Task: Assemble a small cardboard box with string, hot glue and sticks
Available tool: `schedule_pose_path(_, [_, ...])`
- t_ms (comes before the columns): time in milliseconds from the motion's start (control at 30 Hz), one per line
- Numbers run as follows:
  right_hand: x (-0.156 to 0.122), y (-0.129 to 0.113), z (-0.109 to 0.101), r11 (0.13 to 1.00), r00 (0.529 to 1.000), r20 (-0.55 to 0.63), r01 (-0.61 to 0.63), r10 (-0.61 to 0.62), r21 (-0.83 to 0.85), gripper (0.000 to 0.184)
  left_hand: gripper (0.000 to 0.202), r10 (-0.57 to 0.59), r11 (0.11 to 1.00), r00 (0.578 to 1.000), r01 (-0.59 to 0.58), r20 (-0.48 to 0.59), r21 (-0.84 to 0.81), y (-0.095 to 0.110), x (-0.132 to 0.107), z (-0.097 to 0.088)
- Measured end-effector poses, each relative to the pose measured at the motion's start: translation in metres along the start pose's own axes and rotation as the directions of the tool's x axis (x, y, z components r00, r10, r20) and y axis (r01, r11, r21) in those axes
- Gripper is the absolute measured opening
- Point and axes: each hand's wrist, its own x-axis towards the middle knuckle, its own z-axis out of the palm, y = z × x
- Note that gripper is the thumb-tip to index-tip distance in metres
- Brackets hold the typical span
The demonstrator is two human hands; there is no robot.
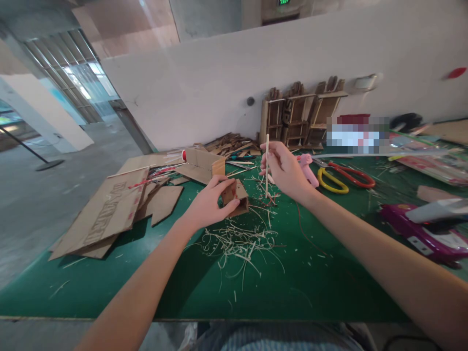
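Note:
My left hand (210,202) is closed round a small folded cardboard piece (236,195) that rests on the green table (278,287). My right hand (287,168) pinches a thin pale stick (267,163) and holds it upright, its lower end just right of the cardboard piece. A heap of pale shavings and strips (237,241) lies on the table in front of both hands.
Flat cardboard sheets (109,209) lie at the left. A pink glue gun (307,168) and scissors with yellow and red handles (343,178) sit behind my right hand. Cardboard frames (300,114) lean on the white wall. A purple device (427,231) is at the right.

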Motion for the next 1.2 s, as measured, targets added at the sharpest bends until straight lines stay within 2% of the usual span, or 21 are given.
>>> schedule_pose_path(133, [0.000,-0.002,0.002,0.999,0.997,-0.071,-0.009,0.012,0.041,0.023,0.057,0.004,1.000,1.000,-0.004,-0.009,0.000,-0.001,0.000,0.000])
schedule_pose_path(233, [0.002,-0.008,0.003,0.991,0.989,-0.129,-0.064,0.079,0.117,0.023,0.058,0.004,1.000,1.000,-0.004,-0.013,0.001,-0.002,-0.001,0.001])
schedule_pose_path(400, [0.005,-0.026,0.008,0.979,0.989,-0.054,-0.125,0.135,0.161,0.024,0.054,0.036,0.999,0.999,-0.037,-0.028,-0.007,-0.004,-0.001,0.000])
schedule_pose_path(600, [0.012,-0.056,0.018,0.976,0.999,-0.009,-0.050,0.053,0.210,0.020,0.051,0.038,0.999,0.999,-0.038,-0.026,-0.006,-0.002,-0.003,-0.001])
schedule_pose_path(733, [0.019,-0.073,0.025,0.986,0.999,-0.014,0.047,-0.045,0.158,0.029,0.052,0.020,1.000,1.000,-0.020,-0.017,-0.011,-0.001,-0.004,-0.002])
schedule_pose_path(833, [0.023,-0.083,0.030,0.977,0.997,-0.031,0.078,-0.074,0.200,0.034,0.052,0.019,1.000,1.000,-0.019,-0.019,-0.013,-0.001,-0.003,-0.001])
schedule_pose_path(1033, [0.033,-0.081,0.046,0.913,0.995,-0.062,0.101,-0.083,0.396,0.048,0.051,0.035,0.999,0.999,-0.035,-0.035,0.001,-0.003,-0.002,0.001])
schedule_pose_path(1200, [0.039,-0.071,0.058,0.886,0.994,-0.076,0.106,-0.080,0.450,0.048,0.050,0.044,0.999,0.998,-0.044,-0.046,0.010,-0.003,-0.003,-0.001])
